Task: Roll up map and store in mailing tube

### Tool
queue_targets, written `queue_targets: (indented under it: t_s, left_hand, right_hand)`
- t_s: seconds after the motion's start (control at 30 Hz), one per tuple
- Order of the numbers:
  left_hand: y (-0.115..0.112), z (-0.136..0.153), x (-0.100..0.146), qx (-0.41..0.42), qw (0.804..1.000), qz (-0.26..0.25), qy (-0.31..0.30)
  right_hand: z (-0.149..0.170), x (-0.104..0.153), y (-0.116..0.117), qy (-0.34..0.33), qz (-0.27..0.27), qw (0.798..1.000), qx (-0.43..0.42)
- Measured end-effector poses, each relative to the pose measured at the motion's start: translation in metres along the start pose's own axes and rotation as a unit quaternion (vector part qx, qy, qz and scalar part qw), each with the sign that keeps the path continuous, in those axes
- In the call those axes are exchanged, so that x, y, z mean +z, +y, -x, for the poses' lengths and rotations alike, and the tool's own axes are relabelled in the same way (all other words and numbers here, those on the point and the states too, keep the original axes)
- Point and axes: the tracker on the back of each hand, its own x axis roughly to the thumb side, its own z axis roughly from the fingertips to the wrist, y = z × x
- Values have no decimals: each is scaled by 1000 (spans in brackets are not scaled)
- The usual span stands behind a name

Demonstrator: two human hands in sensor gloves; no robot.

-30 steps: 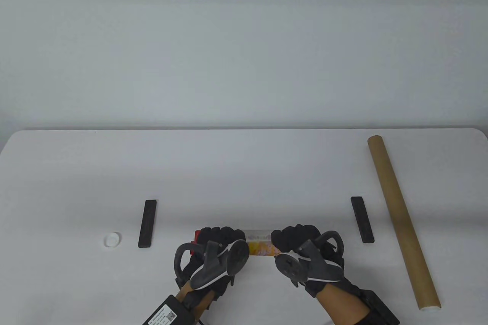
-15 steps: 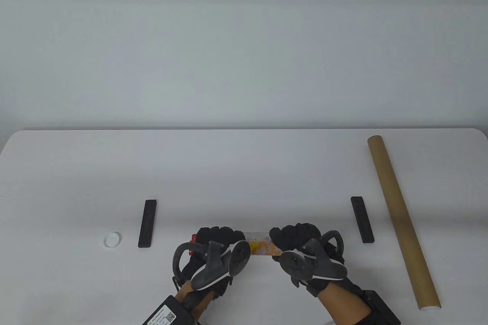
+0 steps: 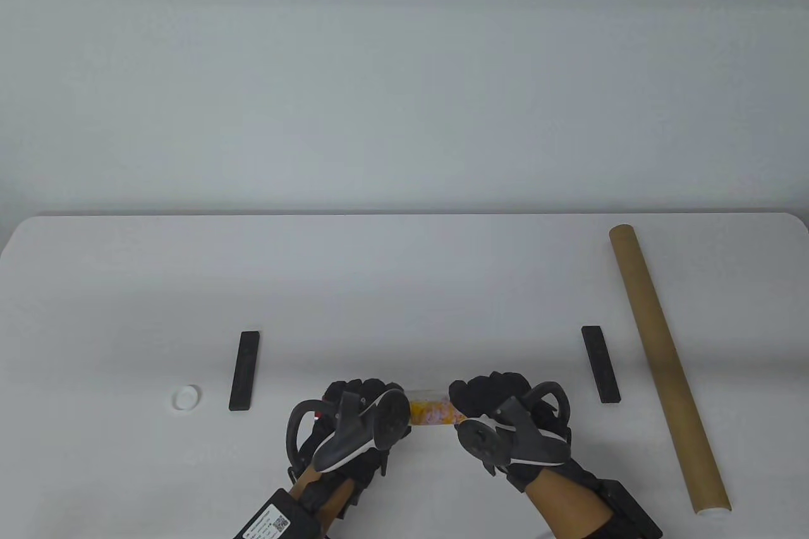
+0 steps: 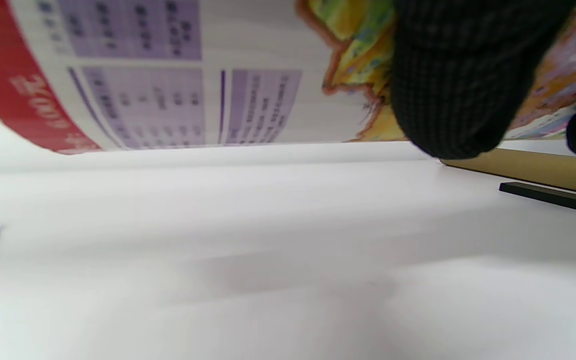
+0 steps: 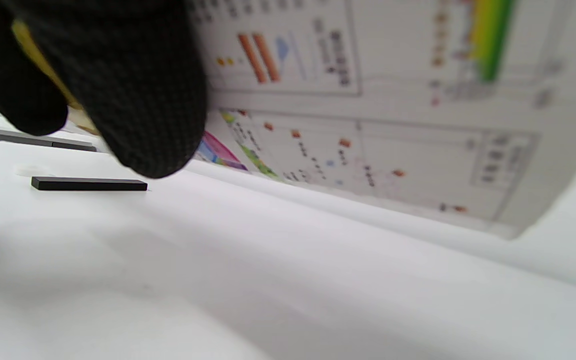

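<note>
The rolled map (image 3: 431,411) lies crosswise at the table's front centre, colourful print outward. My left hand (image 3: 357,397) grips its left end and my right hand (image 3: 490,392) grips its right end. In the left wrist view the map (image 4: 178,75) curves above the table with a gloved finger (image 4: 463,80) on it. In the right wrist view the map (image 5: 393,110) shows the same way, with a gloved finger (image 5: 128,95) on it. The brown mailing tube (image 3: 667,365) lies on the table at the right, apart from both hands, its near end white.
Two black bars lie on the table, one at the left (image 3: 244,370) and one at the right (image 3: 600,364). A small white cap (image 3: 186,397) sits left of the left bar. The table's front edge is close under my wrists.
Both hands have shifted slightly on the map. The left hand now covers the red left end that showed before. The roll looks a little tighter and shorter between the hands.
</note>
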Motion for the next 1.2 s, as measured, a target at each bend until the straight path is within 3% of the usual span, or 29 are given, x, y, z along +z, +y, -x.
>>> queue_targets:
  t_s: [0.13,0.23,0.63,0.8,1.2]
  left_hand:
    - [4,-4,4,-37,998,-53,-8]
    - [5,-4,4,-42,997,-59,-7]
    - [-4,9,-7,59,996,62,7]
    - [-7,13,-9,83,994,77,1]
    - [-2,6,1,-13,999,-48,-12]
  right_hand:
    - [6,-1,2,11,-15,999,-49]
    - [6,-1,2,7,-15,998,-53]
    - [-4,4,-1,-13,23,999,21]
    - [-4,4,-2,-18,34,999,29]
    - [13,-1,5,12,-21,997,-71]
